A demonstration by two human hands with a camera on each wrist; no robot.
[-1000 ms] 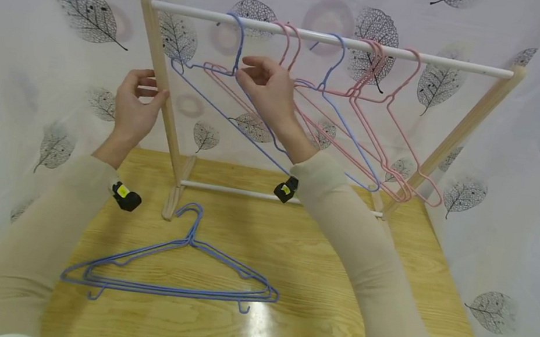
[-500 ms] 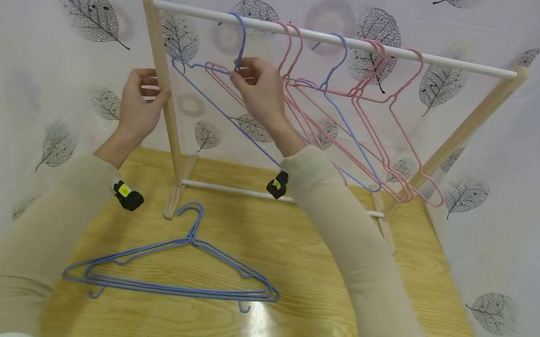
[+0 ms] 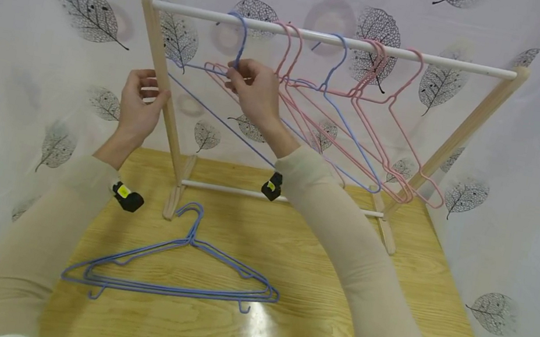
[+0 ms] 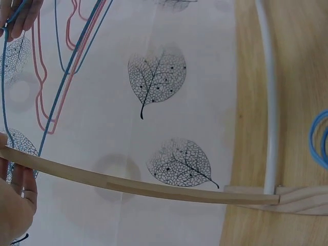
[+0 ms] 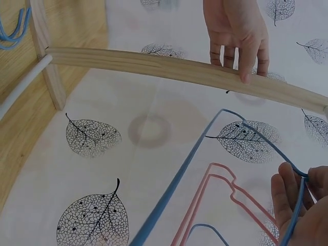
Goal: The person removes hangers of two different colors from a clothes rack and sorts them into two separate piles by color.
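- Far left on my feed: the left hand (image 3: 139,106) grips the rack's left post (image 3: 169,123), thumb on the near side, fingers curled behind the wood.
- Just right of that, down on the wooden table (image 3: 300,314), I've got a stack of blue hangers (image 3: 192,237) lying flat, hooks pointing away from the person.
- Up top, here's the one in hand: the held blue hanger (image 3: 243,40), its hook over the white bar (image 3: 194,12), its left end passing behind the post in my head view.
- Right there at its neck, the right hand (image 3: 258,93) pinches the wire between thumb and fingers.
- Next along the bar, a pink pair (image 3: 299,49) hangs with hooks close together, partly behind that hand.
- Then I see a second blue hanger (image 3: 323,87), hanging between pink ones.
- Beyond it, a cluster of pink hangers (image 3: 357,91), hooks bunched tight; I can't count them cleanly.
- One last pink hanger (image 3: 392,98) sits slightly apart, near the right post (image 3: 456,140) that closes the rack.
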